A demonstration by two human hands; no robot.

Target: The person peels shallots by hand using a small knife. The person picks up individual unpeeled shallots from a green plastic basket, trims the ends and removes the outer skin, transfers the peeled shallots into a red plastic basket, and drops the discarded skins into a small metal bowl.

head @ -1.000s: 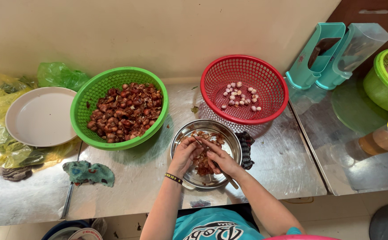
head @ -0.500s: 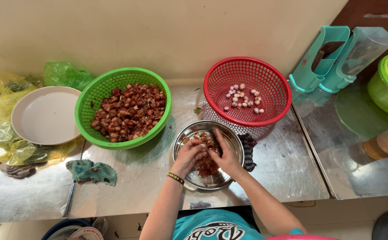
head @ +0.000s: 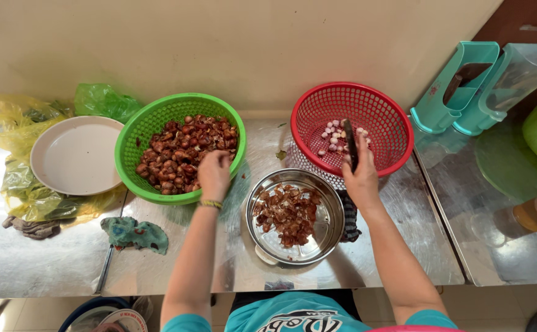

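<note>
Steel countertop (head: 397, 246) against a pale wall carries the work. The person's left hand (head: 214, 174) reaches into the green basket (head: 134, 141), fingers curled down onto the unpeeled shallots (head: 176, 154) (whether one is pinched cannot be told). Their right hand (head: 360, 175) is closed around a dark knife (head: 350, 144) over the red basket (head: 391, 117) of peeled bulbs (head: 336, 135). Between the hands sits a steel bowl (head: 330, 227) of skins (head: 288, 212).

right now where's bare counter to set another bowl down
Bare steel lies right of the steel bowl, below the red basket, and front-left, below the rag. Between the green basket, both hands and the red basket it is crowded; the plate and bags fill the back left.
</note>
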